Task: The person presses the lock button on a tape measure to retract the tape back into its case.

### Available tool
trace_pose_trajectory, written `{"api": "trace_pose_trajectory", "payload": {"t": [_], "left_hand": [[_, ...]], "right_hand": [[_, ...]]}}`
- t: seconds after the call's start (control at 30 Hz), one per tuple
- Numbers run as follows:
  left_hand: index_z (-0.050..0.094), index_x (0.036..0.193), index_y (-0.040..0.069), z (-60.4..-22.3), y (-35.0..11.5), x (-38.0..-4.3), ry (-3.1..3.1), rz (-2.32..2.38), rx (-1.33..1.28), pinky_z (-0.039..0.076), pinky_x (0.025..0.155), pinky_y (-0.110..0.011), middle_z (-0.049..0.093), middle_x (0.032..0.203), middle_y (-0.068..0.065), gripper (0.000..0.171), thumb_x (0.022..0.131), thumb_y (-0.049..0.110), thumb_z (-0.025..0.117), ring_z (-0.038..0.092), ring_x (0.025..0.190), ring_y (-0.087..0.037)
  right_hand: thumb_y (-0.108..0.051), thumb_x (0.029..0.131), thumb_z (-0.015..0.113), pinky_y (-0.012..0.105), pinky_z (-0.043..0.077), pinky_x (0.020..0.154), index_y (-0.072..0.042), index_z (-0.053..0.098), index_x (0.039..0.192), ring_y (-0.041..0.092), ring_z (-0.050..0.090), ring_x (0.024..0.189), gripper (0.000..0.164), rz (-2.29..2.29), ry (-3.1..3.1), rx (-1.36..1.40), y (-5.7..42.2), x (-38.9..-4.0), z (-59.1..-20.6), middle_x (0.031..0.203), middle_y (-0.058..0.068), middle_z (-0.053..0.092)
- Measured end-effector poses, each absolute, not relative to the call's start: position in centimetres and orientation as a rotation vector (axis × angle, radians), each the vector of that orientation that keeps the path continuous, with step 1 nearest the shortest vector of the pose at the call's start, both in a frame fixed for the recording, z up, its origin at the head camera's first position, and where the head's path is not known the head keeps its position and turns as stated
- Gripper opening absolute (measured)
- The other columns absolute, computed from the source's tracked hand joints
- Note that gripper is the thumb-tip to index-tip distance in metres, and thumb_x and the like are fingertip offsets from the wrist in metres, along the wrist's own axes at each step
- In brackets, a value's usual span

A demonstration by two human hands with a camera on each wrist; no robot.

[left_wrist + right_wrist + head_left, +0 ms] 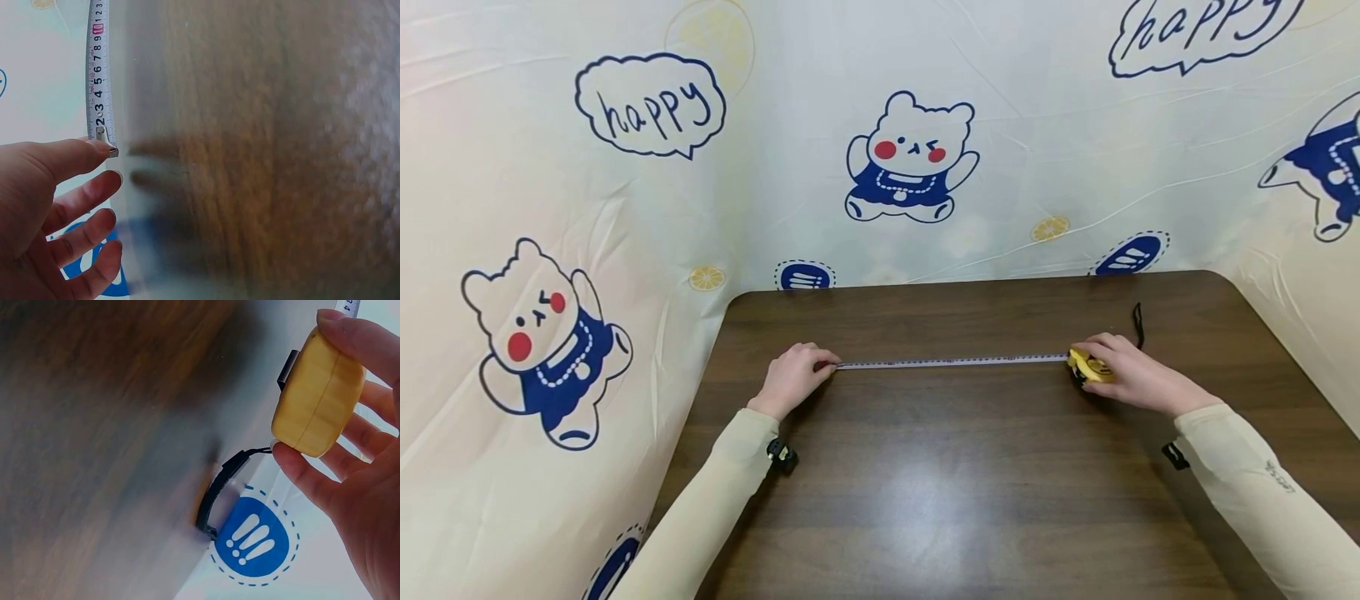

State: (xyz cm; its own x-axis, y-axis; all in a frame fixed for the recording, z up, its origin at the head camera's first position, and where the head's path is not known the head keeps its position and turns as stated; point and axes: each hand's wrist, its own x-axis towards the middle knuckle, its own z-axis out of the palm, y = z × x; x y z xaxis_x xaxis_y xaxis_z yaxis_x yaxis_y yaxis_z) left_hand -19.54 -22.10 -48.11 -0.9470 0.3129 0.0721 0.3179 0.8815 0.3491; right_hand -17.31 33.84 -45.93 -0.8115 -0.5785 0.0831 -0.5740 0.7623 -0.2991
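Note:
A yellow tape measure is at the right of the table, gripped by my right hand. In the right wrist view, the thumb and fingers close round its yellow case. A black wrist strap hangs from the case. The white blade is drawn out to the left, nearly straight across the table. My left hand pinches its end. The left wrist view shows the thumb on the metal end hook, beside the low numbers of the blade, with the other fingers loosely bent below.
The brown wooden table has a glossy top with a light reflection. A pale printed cloth with bears and "happy" bubbles rises behind the table and along both sides. Small black devices sit at both cuffs.

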Motion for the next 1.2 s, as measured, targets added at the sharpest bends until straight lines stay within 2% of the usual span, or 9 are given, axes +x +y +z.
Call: {"api": "trace_pose_trajectory", "payload": {"t": [0.2, 0.33, 0.43, 0.77, 0.9, 1.1, 1.2], "left_hand": [[0.083, 0.109, 0.016, -48.3, -21.9, -19.5, -3.026, -0.559, -0.521, 0.058, 0.081, -0.048, 0.074, 0.098, -0.003, 0.014, 0.097, 0.018, 0.076, 0.065, 0.093, -0.024], [0.083, 0.109, 0.016, -48.3, -21.8, -19.4, -3.022, -0.558, -0.527, 0.058, 0.081, -0.048, 0.074, 0.097, -0.002, 0.014, 0.097, 0.018, 0.076, 0.065, 0.094, -0.024], [0.083, 0.11, 0.016, -48.2, -21.7, -19.3, -3.03, -0.563, -0.53, 0.058, 0.082, -0.049, 0.074, 0.098, -0.003, 0.015, 0.097, 0.018, 0.076, 0.065, 0.094, -0.025], [0.083, 0.111, 0.016, -48.1, -21.3, -19.3, -3.04, -0.561, -0.532, 0.058, 0.08, -0.049, 0.074, 0.101, -0.003, 0.016, 0.097, 0.019, 0.076, 0.064, 0.094, -0.024], [0.083, 0.11, 0.017, -48.1, -21.2, -19.3, -3.037, -0.552, -0.531, 0.058, 0.079, -0.048, 0.074, 0.1, -0.003, 0.015, 0.097, 0.02, 0.076, 0.064, 0.093, -0.024], [0.083, 0.109, 0.017, -48.2, -21.2, -19.3, -3.028, -0.534, -0.527, 0.058, 0.077, -0.048, 0.073, 0.098, -0.002, 0.014, 0.097, 0.02, 0.076, 0.064, 0.092, -0.023], [0.083, 0.109, 0.018, -48.1, -21.2, -19.2, -3.028, -0.528, -0.525, 0.057, 0.077, -0.048, 0.073, 0.098, -0.002, 0.014, 0.097, 0.02, 0.076, 0.064, 0.093, -0.023]], "right_hand": [[-0.014, 0.085, 0.088, 0.053, 0.054, 0.087, 0.004, 0.062, 0.135, 0.031, 0.057, 0.105, 0.06, -0.496, 2.931, -0.967, 33.7, -17.4, -46.0, 0.123, 0.02, 0.062], [-0.012, 0.085, 0.087, 0.064, 0.046, 0.1, 0.005, 0.061, 0.136, 0.036, 0.058, 0.11, 0.06, -0.517, 2.919, -0.962, 33.5, -17.5, -46.1, 0.124, 0.022, 0.061], [-0.011, 0.085, 0.087, 0.069, 0.04, 0.104, 0.005, 0.061, 0.136, 0.039, 0.058, 0.113, 0.06, -0.526, 2.914, -0.972, 33.3, -17.5, -46.2, 0.124, 0.022, 0.061], [-0.013, 0.086, 0.087, 0.056, 0.05, 0.092, 0.005, 0.061, 0.137, 0.035, 0.057, 0.109, 0.06, -0.502, 2.924, -1.0, 32.7, -17.4, -46.0, 0.124, 0.021, 0.062], [-0.013, 0.085, 0.087, 0.059, 0.048, 0.095, 0.005, 0.061, 0.137, 0.035, 0.057, 0.11, 0.06, -0.509, 2.919, -0.987, 32.6, -17.5, -46.2, 0.125, 0.021, 0.061], [-0.011, 0.085, 0.087, 0.071, 0.035, 0.106, 0.006, 0.06, 0.136, 0.04, 0.057, 0.114, 0.06, -0.534, 2.915, -0.973, 32.6, -17.4, -46.3, 0.125, 0.023, 0.061], [-0.01, 0.084, 0.087, 0.07, 0.039, 0.104, 0.007, 0.061, 0.136, 0.039, 0.058, 0.113, 0.061, -0.534, 2.925, -0.992, 32.6, -17.4, -46.5, 0.124, 0.022, 0.061]]}}
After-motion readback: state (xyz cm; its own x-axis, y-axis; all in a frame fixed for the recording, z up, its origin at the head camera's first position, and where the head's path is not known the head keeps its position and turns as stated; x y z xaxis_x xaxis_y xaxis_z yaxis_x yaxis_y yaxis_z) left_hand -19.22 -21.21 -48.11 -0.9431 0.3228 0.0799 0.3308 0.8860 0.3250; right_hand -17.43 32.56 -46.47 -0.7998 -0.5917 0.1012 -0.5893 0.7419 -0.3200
